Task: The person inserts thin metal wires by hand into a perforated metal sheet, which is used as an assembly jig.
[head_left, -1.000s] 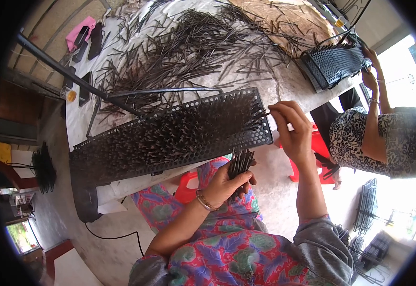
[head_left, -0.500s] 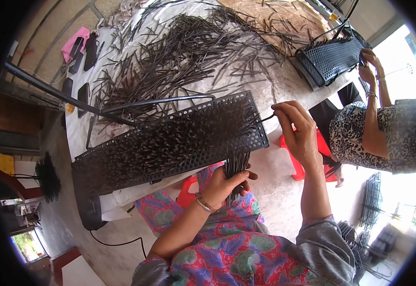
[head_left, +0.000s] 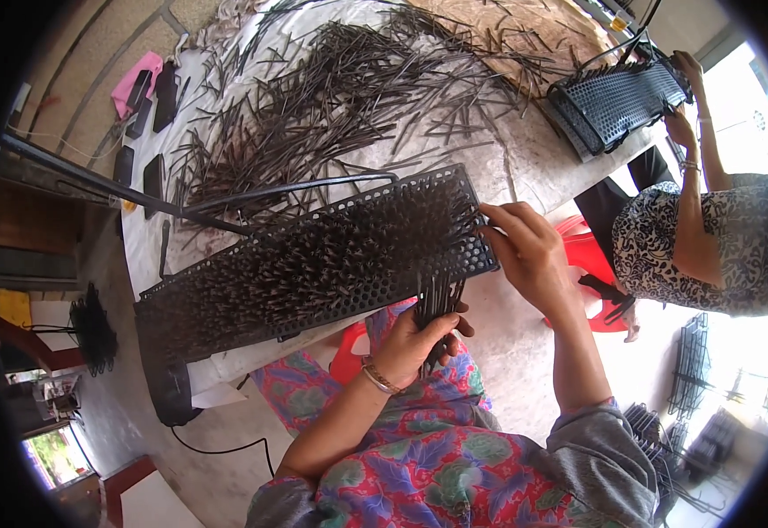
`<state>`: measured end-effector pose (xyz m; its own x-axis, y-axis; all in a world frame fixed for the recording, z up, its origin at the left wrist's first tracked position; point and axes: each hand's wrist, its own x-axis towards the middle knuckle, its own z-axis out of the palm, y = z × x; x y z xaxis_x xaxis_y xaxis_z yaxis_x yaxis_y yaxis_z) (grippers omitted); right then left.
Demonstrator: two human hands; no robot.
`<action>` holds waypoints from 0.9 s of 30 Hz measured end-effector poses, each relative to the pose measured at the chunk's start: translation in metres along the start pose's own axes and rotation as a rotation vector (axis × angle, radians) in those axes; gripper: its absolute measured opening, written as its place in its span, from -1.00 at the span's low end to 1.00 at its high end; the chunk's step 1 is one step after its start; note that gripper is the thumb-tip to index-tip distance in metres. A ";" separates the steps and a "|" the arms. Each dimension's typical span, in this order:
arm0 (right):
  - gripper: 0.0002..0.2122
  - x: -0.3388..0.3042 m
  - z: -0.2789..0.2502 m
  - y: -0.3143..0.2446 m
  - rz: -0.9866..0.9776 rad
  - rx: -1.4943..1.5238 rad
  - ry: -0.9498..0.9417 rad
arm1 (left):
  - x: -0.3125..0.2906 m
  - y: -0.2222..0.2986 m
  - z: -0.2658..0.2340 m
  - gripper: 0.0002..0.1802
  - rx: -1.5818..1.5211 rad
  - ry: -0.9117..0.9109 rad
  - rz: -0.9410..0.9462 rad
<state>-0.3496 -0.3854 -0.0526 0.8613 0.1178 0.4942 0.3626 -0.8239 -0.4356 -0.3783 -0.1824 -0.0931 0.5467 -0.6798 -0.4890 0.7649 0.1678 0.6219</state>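
Observation:
My left hand [head_left: 406,348], with bracelets at its wrist, is wrapped round an upright bundle of thin dark strips [head_left: 438,299] just below the panel's near right edge. A long black perforated panel [head_left: 469,255] slants across the front of the table, most of its holes filled with upright dark strips [head_left: 305,255]. At its right end, my right hand [head_left: 532,253] has its fingertips pinched close to the outermost strips. A thin dark strip seems to be in that pinch, though the fingers mostly hide it.
Loose dark strips [head_left: 331,110] lie heaped on the table's pale cover [head_left: 490,172]. A curved black rod [head_left: 138,187] reaches over the panel from the left. At the upper right another person's hands [head_left: 685,123] work at a second perforated panel [head_left: 617,106]. A red stool [head_left: 586,264] stands below.
My right hand has moved left to the panel's right end, bringing the strip from the gap beside it. My left hand stays about still. The other person's hands have moved apart.

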 end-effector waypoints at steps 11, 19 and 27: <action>-0.83 -0.034 -0.014 -0.026 0.707 0.744 -0.286 | -0.004 -0.002 0.006 -0.71 0.082 -0.053 0.076; -0.89 -0.014 -0.013 -0.009 0.536 0.587 0.199 | -0.001 -0.006 0.004 -0.76 0.074 0.016 0.043; -0.81 -0.007 -0.006 -0.005 0.239 0.295 0.201 | -0.003 -0.008 0.008 -0.78 -0.011 0.030 0.072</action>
<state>-0.3597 -0.3853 -0.0488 0.8574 -0.1922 0.4775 0.2723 -0.6179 -0.7376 -0.3890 -0.1874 -0.0920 0.6099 -0.6443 -0.4614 0.7269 0.2230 0.6495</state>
